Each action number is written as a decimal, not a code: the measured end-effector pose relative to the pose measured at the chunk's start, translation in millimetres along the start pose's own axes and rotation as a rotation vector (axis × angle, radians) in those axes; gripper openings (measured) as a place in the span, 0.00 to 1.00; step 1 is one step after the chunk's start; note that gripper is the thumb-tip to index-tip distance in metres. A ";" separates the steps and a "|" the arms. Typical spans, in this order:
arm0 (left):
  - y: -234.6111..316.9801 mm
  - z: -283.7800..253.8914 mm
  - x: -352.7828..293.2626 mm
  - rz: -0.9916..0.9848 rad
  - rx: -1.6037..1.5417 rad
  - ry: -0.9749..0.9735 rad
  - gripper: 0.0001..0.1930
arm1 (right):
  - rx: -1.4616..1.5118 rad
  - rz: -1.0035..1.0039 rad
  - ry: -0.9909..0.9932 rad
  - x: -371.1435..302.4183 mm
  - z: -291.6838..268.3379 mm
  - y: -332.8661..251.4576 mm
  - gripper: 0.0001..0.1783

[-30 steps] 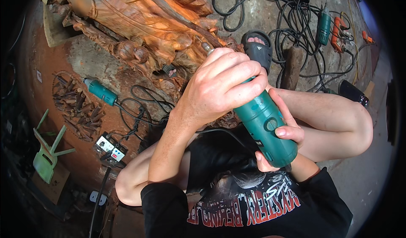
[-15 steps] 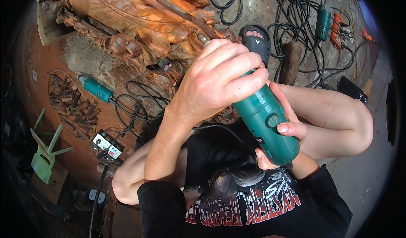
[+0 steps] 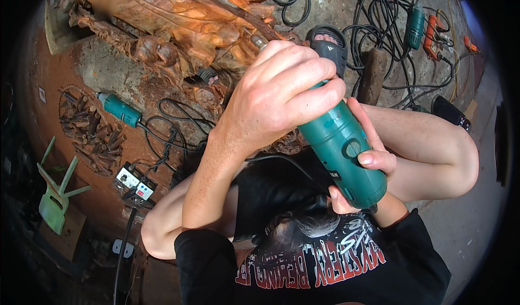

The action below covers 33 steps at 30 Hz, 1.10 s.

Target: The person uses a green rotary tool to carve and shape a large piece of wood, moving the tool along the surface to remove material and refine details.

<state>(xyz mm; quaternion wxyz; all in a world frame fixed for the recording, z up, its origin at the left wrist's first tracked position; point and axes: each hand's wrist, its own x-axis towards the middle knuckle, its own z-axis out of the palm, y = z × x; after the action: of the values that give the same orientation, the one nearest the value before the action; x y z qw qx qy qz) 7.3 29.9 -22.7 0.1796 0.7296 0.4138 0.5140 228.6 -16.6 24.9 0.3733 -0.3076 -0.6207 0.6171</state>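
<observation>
Above the person's lap, the green power tool [image 3: 346, 148] is slanting between both hands, its metal nose [image 3: 259, 42] pointing up and left at the lower edge of the reddish wood carving [image 3: 173, 23]. The left hand [image 3: 276, 93] is curling closed over the tool's front, and the right hand [image 3: 383, 162] is clasping the rear of the body, thumb lying along its side. Compared with a second ago, the floor and the things on it are sitting slightly farther left and higher in view, probably because the head is turning a little; the grip is staying the same, suggesting the tool is being kept steady near one part of the carving. Whether its tip is touching the wood, I cannot tell: the left hand is partly covering that place.

Around them, a sandalled foot [image 3: 331, 47] is resting just beside the carving, and a wooden block [image 3: 374, 76] is lying near it. Black cables [image 3: 379, 28] are tangling beyond, by another green tool [image 3: 415, 26] and an orange power strip [image 3: 434, 37]. On the left, a third green tool [image 3: 122, 110] is lying near a heap of short brown pieces [image 3: 92, 131].
</observation>
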 end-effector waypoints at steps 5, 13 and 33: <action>-0.4 -0.3 0.3 0.003 0.006 0.000 0.14 | -0.001 0.047 0.011 -0.8 -1.0 -3.6 0.33; -1.8 0.2 -0.5 0.013 0.011 0.010 0.14 | 0.018 0.071 0.024 -2.8 -0.1 -5.4 0.32; 0.5 0.4 -2.3 0.028 0.021 -0.006 0.14 | -0.066 0.055 -0.038 6.5 -6.2 -14.5 0.32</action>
<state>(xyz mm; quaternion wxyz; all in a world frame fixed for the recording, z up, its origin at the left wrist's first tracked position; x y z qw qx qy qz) 7.6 27.9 -23.8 0.1658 0.7388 0.4084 0.5097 231.5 -8.5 39.6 0.3340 -0.3250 -0.6389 0.6121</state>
